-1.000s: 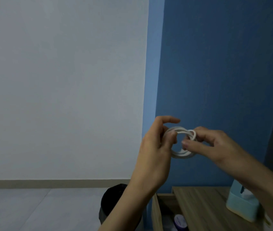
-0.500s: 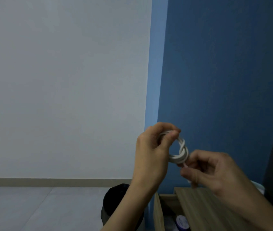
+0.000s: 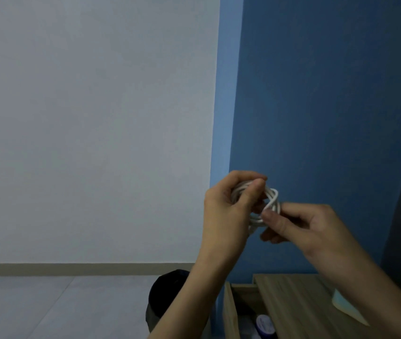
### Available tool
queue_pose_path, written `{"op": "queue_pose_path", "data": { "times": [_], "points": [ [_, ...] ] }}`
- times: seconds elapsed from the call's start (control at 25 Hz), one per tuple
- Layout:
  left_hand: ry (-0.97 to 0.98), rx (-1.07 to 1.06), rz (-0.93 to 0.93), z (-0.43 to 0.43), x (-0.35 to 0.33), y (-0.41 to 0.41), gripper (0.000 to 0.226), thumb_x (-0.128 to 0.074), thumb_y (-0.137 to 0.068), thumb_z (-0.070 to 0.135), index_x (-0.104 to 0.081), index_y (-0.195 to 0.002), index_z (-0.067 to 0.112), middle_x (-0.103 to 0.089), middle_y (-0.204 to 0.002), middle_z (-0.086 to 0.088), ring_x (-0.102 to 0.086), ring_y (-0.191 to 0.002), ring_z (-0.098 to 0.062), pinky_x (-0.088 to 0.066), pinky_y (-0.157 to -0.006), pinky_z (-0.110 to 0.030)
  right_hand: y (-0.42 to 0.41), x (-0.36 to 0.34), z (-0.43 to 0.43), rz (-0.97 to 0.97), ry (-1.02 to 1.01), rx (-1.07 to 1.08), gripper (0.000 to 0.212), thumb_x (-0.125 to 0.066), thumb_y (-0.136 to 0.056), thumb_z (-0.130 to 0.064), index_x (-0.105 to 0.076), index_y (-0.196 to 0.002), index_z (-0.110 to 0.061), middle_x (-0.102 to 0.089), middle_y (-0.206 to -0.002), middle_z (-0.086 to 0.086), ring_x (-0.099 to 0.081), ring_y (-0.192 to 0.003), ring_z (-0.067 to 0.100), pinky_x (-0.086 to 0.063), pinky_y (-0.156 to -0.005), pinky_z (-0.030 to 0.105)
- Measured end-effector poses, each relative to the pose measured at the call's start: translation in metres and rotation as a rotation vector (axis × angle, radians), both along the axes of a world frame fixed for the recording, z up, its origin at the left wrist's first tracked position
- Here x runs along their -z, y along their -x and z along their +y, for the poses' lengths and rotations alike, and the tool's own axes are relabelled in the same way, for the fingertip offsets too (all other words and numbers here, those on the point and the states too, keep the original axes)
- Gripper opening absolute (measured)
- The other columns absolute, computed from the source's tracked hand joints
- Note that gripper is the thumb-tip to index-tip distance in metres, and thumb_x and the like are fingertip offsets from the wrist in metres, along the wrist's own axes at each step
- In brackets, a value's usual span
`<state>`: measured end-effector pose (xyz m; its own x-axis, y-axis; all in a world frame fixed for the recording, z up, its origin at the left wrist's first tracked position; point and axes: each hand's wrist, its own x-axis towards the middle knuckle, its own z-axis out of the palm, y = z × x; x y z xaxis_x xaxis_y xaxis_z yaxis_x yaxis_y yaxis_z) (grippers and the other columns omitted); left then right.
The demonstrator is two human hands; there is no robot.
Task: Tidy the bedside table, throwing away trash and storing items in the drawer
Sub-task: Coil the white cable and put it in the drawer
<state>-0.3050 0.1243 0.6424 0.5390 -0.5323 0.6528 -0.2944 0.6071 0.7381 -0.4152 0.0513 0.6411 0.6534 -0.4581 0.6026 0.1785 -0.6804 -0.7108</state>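
A coiled white cable [image 3: 271, 200] is held up in front of the blue wall, well above the wooden bedside table [image 3: 292, 304]. My left hand [image 3: 228, 211] grips the upper left of the coil between thumb and fingers. My right hand [image 3: 299, 223] pinches the coil's lower right side, where a strand crosses over the loops. The open drawer [image 3: 230, 311] lies below my hands at the table's left side, with a round purple-lidded item [image 3: 264, 325] inside it.
A black trash bin [image 3: 167, 297] stands on the floor left of the drawer, partly behind my left forearm. A light blue box [image 3: 341, 305] sits on the table's right part, mostly hidden by my right arm. Grey wall and floor fill the left.
My right hand dropped away from the coil pulling a strand, then came back up against it. The wrap across the loops looks tighter. The view shifted slightly left.
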Motion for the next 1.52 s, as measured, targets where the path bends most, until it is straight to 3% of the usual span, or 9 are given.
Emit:
{"op": "queue_pose_path", "data": {
  "times": [0.24, 0.44, 0.52, 0.76, 0.96, 1.04, 1.16, 1.36, 1.52],
  "points": [
    [-0.256, 0.428, 0.244, -0.002, 0.021, -0.013, 0.029, -0.038, -0.098, 0.007, -0.056, -0.121, 0.005, -0.07, -0.103, -0.006, -0.068, -0.081, -0.016, -0.055, -0.072, -0.026, 0.005, 0.012, -0.015, -0.018, -0.253, -0.056, 0.029, -0.059, -0.068, -0.036, -0.074, -0.074, -0.012, -0.074, -0.066, 0.004, -0.068, -0.06, 0.01, -0.053, -0.057, 0.015],
    [-0.224, 0.535, 0.417, -0.025, 0.052, -0.012, 0.031, -0.038, -0.097, 0.002, -0.053, -0.124, 0.001, -0.073, -0.098, -0.007, -0.071, -0.083, -0.016, -0.057, -0.073, -0.026, 0.005, 0.047, -0.039, -0.014, -0.338, 0.039, 0.066, -0.066, -0.045, -0.076, -0.072, -0.086, -0.025, -0.075, -0.09, -0.003, -0.068, -0.086, 0.009, -0.054, -0.074, 0.026],
    [-0.249, 0.563, 0.477, -0.04, 0.069, -0.007, 0.032, -0.037, -0.097, 0.001, -0.052, -0.124, -0.001, -0.073, -0.096, -0.011, -0.071, -0.079, -0.016, -0.058, -0.067, -0.024, 0.004, 0.066, -0.049, -0.044, -0.545, -0.036, 0.063, -0.07, -0.053, -0.064, -0.069, -0.098, -0.02, -0.073, -0.101, 0.002, -0.068, -0.095, 0.016, -0.055, -0.078, 0.035],
    [-0.503, 0.296, 0.311, -0.085, 0.149, 0.002, 0.033, -0.046, -0.092, -0.008, -0.054, -0.125, -0.008, -0.069, -0.109, -0.019, -0.064, -0.092, -0.017, -0.051, -0.079, -0.02, 0.002, 0.145, -0.071, -0.117, -1.039, -0.08, 0.024, -0.046, -0.09, -0.016, -0.064, -0.103, -0.005, -0.073, -0.091, 0.016, -0.071, -0.072, 0.023, -0.06, -0.065, 0.03],
    [-0.781, 0.234, 0.34, -0.11, 0.232, -0.004, 0.029, -0.044, -0.097, 0.007, -0.059, -0.12, -0.005, -0.07, -0.095, -0.007, -0.065, -0.065, 0.004, -0.049, -0.06, -0.006, -0.007, 0.243, -0.099, -0.06, -1.296, 0.052, 0.025, -0.042, -0.095, -0.017, -0.064, -0.099, -0.007, -0.076, -0.079, 0.009, -0.072, -0.072, 0.021, -0.059, -0.06, 0.03],
    [-0.881, 0.177, 0.417, -0.114, 0.271, -0.014, 0.03, -0.042, -0.099, 0.015, -0.055, -0.125, 0.006, -0.066, -0.11, -0.008, -0.064, -0.081, 0.0, -0.047, -0.061, -0.003, -0.015, 0.282, -0.107, 0.0, -1.387, 0.11, 0.023, -0.043, -0.095, -0.02, -0.064, -0.099, -0.01, -0.075, -0.087, 0.011, -0.071, -0.078, 0.023, -0.057, -0.059, 0.03],
    [-0.973, 0.055, 0.528, -0.116, 0.315, -0.023, 0.041, -0.043, -0.099, 0.017, -0.041, -0.139, 0.009, -0.047, -0.142, -0.012, -0.05, -0.124, -0.021, -0.041, -0.101, -0.024, -0.03, 0.339, -0.117, 0.059, -1.54, 0.214, 0.022, -0.042, -0.095, -0.022, -0.061, -0.1, -0.012, -0.067, -0.094, 0.011, -0.065, -0.084, 0.024, -0.054, -0.056, 0.029],
    [-0.994, 0.136, 0.652, -0.125, 0.372, -0.023, 0.028, -0.041, -0.098, 0.006, -0.04, -0.124, 0.015, -0.059, -0.109, 0.0, -0.055, -0.088, -0.007, -0.048, -0.061, -0.006, -0.053, 0.411, -0.136, 0.091, -1.639, 0.502, 0.029, -0.043, -0.095, -0.02, -0.057, -0.114, -0.003, -0.063, -0.1, 0.018, -0.059, -0.079, 0.024, -0.048, -0.058, 0.032],
    [-0.944, 0.203, 0.756, -0.13, 0.414, -0.024, 0.031, -0.043, -0.096, 0.002, -0.05, -0.126, 0.003, -0.061, -0.125, -0.02, -0.061, -0.112, -0.031, -0.055, -0.085, -0.026, -0.064, 0.441, -0.153, 0.082, -1.7, 0.599, 0.036, -0.038, -0.097, -0.014, -0.048, -0.122, 0.009, -0.054, -0.108, 0.022, -0.053, -0.068, 0.026, -0.049, -0.037, 0.018]
  ]
}}
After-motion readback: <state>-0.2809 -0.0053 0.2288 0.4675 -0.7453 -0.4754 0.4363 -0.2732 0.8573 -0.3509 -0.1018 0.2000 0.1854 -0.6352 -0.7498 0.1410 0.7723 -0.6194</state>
